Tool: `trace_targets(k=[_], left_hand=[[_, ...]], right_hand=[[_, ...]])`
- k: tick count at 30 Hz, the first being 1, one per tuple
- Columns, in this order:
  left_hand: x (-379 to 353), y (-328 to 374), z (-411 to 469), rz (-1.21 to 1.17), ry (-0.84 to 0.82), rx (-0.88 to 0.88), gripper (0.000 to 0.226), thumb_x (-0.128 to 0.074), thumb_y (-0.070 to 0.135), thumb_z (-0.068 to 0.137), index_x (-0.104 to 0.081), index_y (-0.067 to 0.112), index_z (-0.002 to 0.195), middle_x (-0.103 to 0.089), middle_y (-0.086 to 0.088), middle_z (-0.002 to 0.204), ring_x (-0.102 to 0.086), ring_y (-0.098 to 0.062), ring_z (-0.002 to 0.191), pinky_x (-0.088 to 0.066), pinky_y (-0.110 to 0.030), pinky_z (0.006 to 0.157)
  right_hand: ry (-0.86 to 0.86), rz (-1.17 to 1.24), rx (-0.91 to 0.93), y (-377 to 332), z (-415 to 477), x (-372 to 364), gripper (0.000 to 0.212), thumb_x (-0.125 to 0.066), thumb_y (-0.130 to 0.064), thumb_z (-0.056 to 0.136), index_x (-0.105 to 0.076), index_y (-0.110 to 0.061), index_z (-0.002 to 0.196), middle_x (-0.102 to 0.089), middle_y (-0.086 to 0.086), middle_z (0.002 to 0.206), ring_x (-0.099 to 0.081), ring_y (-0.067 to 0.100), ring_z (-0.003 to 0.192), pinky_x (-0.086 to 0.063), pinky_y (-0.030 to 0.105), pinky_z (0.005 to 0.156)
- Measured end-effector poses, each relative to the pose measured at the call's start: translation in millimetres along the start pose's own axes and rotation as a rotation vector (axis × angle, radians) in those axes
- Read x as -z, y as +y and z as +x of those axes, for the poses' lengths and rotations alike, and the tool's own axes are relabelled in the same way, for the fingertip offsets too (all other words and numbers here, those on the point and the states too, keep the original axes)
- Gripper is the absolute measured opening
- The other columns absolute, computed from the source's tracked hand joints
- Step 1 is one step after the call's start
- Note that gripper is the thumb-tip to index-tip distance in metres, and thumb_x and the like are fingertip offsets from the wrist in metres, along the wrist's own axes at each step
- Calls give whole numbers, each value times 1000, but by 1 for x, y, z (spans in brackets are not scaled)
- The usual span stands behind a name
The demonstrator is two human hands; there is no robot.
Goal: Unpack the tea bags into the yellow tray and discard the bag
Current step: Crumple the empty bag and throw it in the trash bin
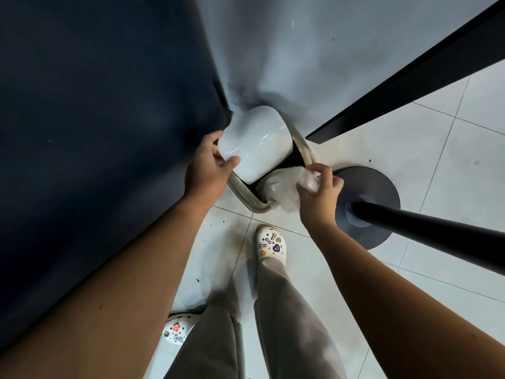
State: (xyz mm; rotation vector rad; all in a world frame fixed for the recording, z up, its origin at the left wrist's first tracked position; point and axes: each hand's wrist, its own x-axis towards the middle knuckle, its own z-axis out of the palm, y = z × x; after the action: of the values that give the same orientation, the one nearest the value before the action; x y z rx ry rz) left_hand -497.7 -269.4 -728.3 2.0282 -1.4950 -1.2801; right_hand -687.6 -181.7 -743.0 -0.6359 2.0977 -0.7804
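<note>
Head view: left hand (210,162) grips the raised white bin lid (254,140), thumb on its edge. Right hand (318,187) pinches a crumpled clear plastic bag (308,179) over the bin's metal rim (246,199).

**Bin lid** (255,140): white plastic, smooth, high gloss with light streaks.
**Bin rim** (246,199): metal band, dull sheen.
**Bin liner** (273,187): thin translucent plastic, creased.
**Bag** (310,181), right of the rim: clear plastic film, crumpled, glinting.
**Floor tiles** (410,149): white, smooth, semi-gloss.
**Table base** (382,192), right: grey disc, matt.
**Pole** (437,236): black, smooth, satin.
**Wall panel** (95,132), left: dark blue, matt.
**Far wall** (273,50): pale grey, smooth, faint sheen.
**Trousers** (289,310), near: grey cloth, soft, matt.
**Clogs** (272,246): white moulded material, matt, with coloured charms.
</note>
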Motion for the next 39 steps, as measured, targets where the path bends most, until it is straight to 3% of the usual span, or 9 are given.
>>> trace_targets(k=[3, 7, 11, 15, 24, 29, 32, 36, 39], left_hand=[[0, 1, -1, 6, -5, -3, 61, -74, 22, 86, -48, 23, 140, -63, -8, 108, -63, -20, 92, -53, -38, 90], [-1, 8, -2, 9, -12, -2, 60, -74, 21, 86, -48, 22, 140, -63, -6, 109, -63, -18, 91, -52, -36, 90], [-2, 10, -3, 13, -13, -1, 60, -73, 20, 87, -48, 22, 141, -63, -5, 108, -60, -16, 88, -52, -35, 89], [-3, 12, -3, 10, -5, -15, 60, -73, 19, 87, -48, 22, 141, -60, 0, 103, -59, -14, 85, -51, -33, 88], [-3, 6, -1, 78, -1, -48, 60, -75, 24, 86, -49, 22, 141, -60, 3, 101, -61, -15, 88, -53, -32, 87], [-2, 4, 5, 128, -2, -51, 61, -74, 27, 86, -49, 20, 141, -63, -3, 111, -61, -17, 94, -51, -30, 88], [-2, 5, 4, 126, -3, -44, 61, -74, 26, 87, -49, 19, 142, -62, -2, 109, -60, -16, 91, -50, -28, 87], [-3, 3, 5, 114, -1, -31, 61, -73, 26, 87, -49, 19, 142, -64, -5, 115, -60, -16, 92, -51, -29, 90], [-2, 2, 7, 162, -16, -24, 62, -71, 29, 89, -47, 20, 145, -59, -7, 123, -61, -22, 103, -50, -35, 97]], right_hand=[[13, -114, 132, 4, -2, 13, 45, -67, 2, 78, -51, -24, 111, -33, 2, 114, -47, 7, 81, -44, 10, 68], [-126, -159, 191, 7, 2, 29, 33, -67, 1, 79, -62, -31, 84, -48, 0, 97, -53, 10, 79, -43, 19, 68], [-307, -10, 48, 11, 0, 35, 28, -73, -34, 83, -69, -29, 110, -49, -4, 117, -59, 15, 102, -53, 29, 89], [-482, -518, 421, 22, -2, 20, 73, -73, -40, 83, -43, -17, 145, -30, 1, 143, -44, 15, 120, -41, 23, 100], [-543, -1128, 541, 21, 35, -18, 47, -34, -40, 101, -33, -30, 147, -24, -1, 158, -27, 25, 140, -13, 46, 116], [-194, -552, 345, 20, 27, -8, 37, -59, -28, 90, -52, -16, 124, -42, 9, 126, -46, 27, 110, -42, 39, 93], [-442, -587, 327, 22, 18, -6, 39, -51, -31, 97, -52, -14, 132, -54, 9, 126, -55, 25, 112, -42, 36, 95], [-634, -830, 304, 23, 21, -11, 56, -38, -37, 101, -25, -18, 153, -33, 5, 156, -23, 20, 146, -13, 36, 116], [-580, -723, 299, 19, 24, -8, 48, -46, -31, 97, -45, -20, 144, -49, 4, 145, -39, 22, 137, -20, 39, 118]])
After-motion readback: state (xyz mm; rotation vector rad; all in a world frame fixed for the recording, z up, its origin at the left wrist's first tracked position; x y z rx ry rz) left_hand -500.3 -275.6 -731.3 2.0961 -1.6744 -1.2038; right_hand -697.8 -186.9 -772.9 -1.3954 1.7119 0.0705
